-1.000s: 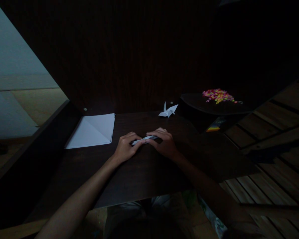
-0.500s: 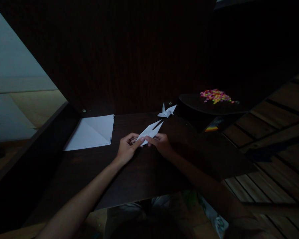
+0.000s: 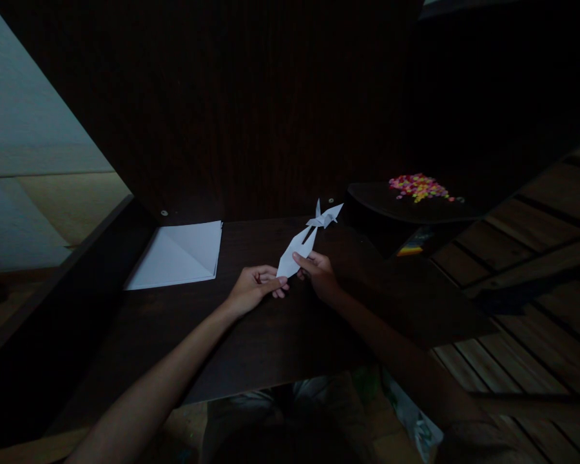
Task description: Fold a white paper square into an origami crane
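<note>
Between my hands is a piece of folded white origami paper [image 3: 292, 256], with two narrow points at its far end and a wider near end. My left hand [image 3: 256, 287] pinches its near corner between thumb and fingers. My right hand [image 3: 316, 274] grips its right side, thumb on top and fingers underneath. Just beyond the two points, a finished white paper crane [image 3: 325, 216] stands on the dark desk [image 3: 251, 348]; the points overlap its near edge in view.
White square sheets [image 3: 178, 254] with diagonal creases lie stacked at the left. A heap of small coloured pieces [image 3: 420, 187] sits on a raised rounded shelf [image 3: 377, 196] at the right. A dark panel [image 3: 270, 109] rises behind, and a side board [image 3: 62, 290] borders the left.
The folded paper has turned so its broad face shows more and its points reach closer to the crane. My left hand has slid down to the near corner; my right thumb has moved up.
</note>
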Tool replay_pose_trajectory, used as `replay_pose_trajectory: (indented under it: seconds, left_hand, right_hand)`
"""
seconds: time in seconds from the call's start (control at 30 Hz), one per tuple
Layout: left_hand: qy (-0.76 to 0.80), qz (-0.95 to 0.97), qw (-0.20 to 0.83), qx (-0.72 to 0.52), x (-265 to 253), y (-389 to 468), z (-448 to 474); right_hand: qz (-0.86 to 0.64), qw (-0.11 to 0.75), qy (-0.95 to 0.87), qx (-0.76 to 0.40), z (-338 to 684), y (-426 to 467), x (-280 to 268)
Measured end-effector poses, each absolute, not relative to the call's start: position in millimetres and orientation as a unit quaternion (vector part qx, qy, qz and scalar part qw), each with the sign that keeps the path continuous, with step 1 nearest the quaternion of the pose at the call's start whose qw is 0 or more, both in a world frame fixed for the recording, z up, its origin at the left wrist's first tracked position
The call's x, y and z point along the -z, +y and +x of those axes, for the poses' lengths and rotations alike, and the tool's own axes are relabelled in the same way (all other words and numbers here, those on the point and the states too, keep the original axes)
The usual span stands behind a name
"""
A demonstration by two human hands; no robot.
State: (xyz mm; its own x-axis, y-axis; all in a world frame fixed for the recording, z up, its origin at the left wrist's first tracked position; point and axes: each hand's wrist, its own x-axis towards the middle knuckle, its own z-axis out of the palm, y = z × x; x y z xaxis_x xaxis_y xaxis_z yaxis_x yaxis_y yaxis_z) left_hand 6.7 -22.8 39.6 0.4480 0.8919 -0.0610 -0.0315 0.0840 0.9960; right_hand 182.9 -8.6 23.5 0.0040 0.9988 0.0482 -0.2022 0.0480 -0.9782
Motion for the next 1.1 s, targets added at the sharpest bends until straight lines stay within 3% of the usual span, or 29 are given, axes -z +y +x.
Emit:
replay_pose_trajectory:
  seconds: [0.33, 0.73, 1.1]
  left_hand:
    - [0.378, 0.585, 0.64, -0.325, -45, -25, 10]
    - [0.399, 0.586, 0.553, -0.436, -38, -20, 5]
    - [0.419, 0.586, 0.542, -0.433, -37, -20, 3]
  right_hand:
    - [-0.441, 0.564, -0.468, -0.519, 182, -12, -29]
    - [-0.415, 0.442, -0.56, -0.565, 181, -18, -31]
    - [-0.402, 0.486, -0.581, -0.515, 191, -17, -37]
